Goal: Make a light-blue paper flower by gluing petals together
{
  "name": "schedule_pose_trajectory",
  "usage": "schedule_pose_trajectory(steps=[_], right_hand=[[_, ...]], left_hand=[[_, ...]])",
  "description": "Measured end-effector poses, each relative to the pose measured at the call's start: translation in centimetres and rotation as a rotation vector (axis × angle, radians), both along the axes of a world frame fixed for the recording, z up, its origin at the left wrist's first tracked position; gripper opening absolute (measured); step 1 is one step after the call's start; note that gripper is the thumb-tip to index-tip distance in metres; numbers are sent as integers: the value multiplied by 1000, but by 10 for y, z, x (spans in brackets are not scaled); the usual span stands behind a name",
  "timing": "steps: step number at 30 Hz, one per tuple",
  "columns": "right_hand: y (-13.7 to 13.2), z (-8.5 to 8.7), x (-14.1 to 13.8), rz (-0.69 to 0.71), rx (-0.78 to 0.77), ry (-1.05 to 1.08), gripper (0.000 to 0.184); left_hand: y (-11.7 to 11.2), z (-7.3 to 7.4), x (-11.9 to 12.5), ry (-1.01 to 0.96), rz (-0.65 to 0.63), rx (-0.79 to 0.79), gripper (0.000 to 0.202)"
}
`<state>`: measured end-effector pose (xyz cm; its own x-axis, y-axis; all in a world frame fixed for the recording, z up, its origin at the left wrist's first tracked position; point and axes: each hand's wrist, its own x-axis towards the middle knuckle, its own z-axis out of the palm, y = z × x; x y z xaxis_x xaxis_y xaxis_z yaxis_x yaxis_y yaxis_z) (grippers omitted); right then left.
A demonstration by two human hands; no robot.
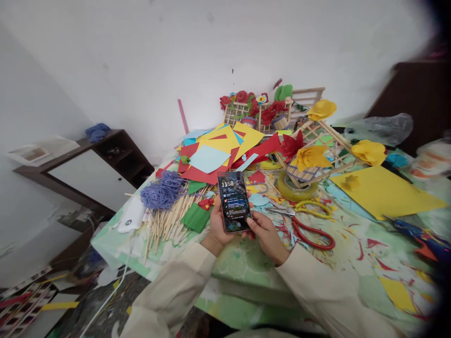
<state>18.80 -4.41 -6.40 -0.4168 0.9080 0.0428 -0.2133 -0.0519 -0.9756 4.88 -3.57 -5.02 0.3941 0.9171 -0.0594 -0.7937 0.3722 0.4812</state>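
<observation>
A smartphone (234, 202) with a lit lock screen is held upright over the table's front edge. My left hand (219, 225) is wrapped round its left side and back. My right hand (264, 231) touches its lower right corner, with the thumb on the glass and the other fingers partly hidden underneath. To the right of the phone lie scissors with red handles (313, 234) and scissors with yellow handles (314, 208). A folded green paper (195, 217) and a pile of thin wooden sticks (165, 218) lie to its left.
Coloured paper sheets (211, 157) are heaped behind the phone. Purple yarn (162, 190) and a white device with a cable (130, 216) lie left. Stick frames with paper flowers (313, 155), a tape roll (296, 188), yellow paper (384, 192) and a glue gun (423, 237) lie right.
</observation>
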Motion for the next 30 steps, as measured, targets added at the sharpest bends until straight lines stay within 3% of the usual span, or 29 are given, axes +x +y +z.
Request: schedule_pose_trajectory(steps=[4,10,17,20,22,26,28,30], right_hand=[[0,2,-1,-16,-23,1,43],[1,0,-1,-14,-35,6,44],[-1,-2,0,-16,-10,-20,42],[1,-3,4,-34,83,-105,40],[4,0,9,-75,234,-246,39],[4,25,28,-347,512,-501,31],[-10,46,45,-486,585,-432,26],[-36,67,69,-476,646,-286,24]], left_hand=[[1,0,2,-6,-16,-4,81],[3,-3,1,-4,99,38,69],[2,-2,0,10,77,15,73],[1,1,1,9,60,3,73],[1,4,1,4,95,3,70],[-1,8,3,25,135,-9,67],[-1,8,4,32,137,0,66],[0,8,4,58,172,18,63]])
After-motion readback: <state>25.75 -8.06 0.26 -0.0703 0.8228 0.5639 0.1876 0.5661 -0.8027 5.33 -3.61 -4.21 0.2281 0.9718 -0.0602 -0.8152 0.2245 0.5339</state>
